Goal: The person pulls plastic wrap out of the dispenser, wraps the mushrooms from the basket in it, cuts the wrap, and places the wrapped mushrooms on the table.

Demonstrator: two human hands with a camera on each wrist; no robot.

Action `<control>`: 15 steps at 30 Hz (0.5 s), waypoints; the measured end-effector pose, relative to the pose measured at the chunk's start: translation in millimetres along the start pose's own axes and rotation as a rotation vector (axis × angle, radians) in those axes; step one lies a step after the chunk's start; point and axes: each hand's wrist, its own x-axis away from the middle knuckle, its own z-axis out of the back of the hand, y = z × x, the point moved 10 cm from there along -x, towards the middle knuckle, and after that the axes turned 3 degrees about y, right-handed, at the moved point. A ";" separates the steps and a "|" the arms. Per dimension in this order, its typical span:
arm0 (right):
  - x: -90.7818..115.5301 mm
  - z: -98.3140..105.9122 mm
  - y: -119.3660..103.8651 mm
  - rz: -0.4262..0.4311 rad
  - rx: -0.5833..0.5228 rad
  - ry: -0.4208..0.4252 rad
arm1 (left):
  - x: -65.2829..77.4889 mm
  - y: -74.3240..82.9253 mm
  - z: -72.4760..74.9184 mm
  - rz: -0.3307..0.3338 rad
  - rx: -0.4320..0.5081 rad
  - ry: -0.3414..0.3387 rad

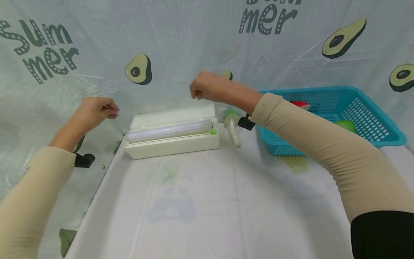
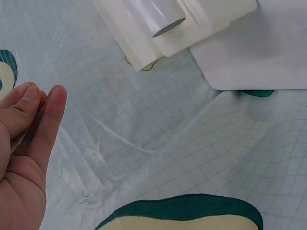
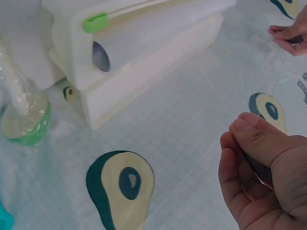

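Note:
A white dispenser box (image 1: 171, 147) stands at the table's far edge with its lid (image 1: 174, 114) tipped back. Inside lies a roll of cling film (image 1: 169, 131); a small green slider (image 1: 212, 132) sits at the right end of the front rim. My left hand (image 1: 95, 111) is raised beyond the box's left end, thumb and fingertips pinching a thin edge of clear cling film. Higher up and behind the box, my right hand (image 1: 208, 86) pinches clear film too, with a fine glinting strand at its fingertips (image 3: 242, 125). The sheet between the hands is almost invisible.
Right of the box lies a white-handled thing with a green end (image 1: 232, 124), wrapped in clear film. A blue plastic basket (image 1: 376, 118) at the right holds a red-and-white thing (image 1: 300, 104) and a green one (image 1: 346, 125). An avocado-print sheet (image 1: 181, 46) hangs behind the white-covered table (image 1: 210, 201).

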 end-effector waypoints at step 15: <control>3.5 48.5 -11.9 0.046 -0.025 0.161 | 1.0 13.4 55.4 0.012 -0.095 0.095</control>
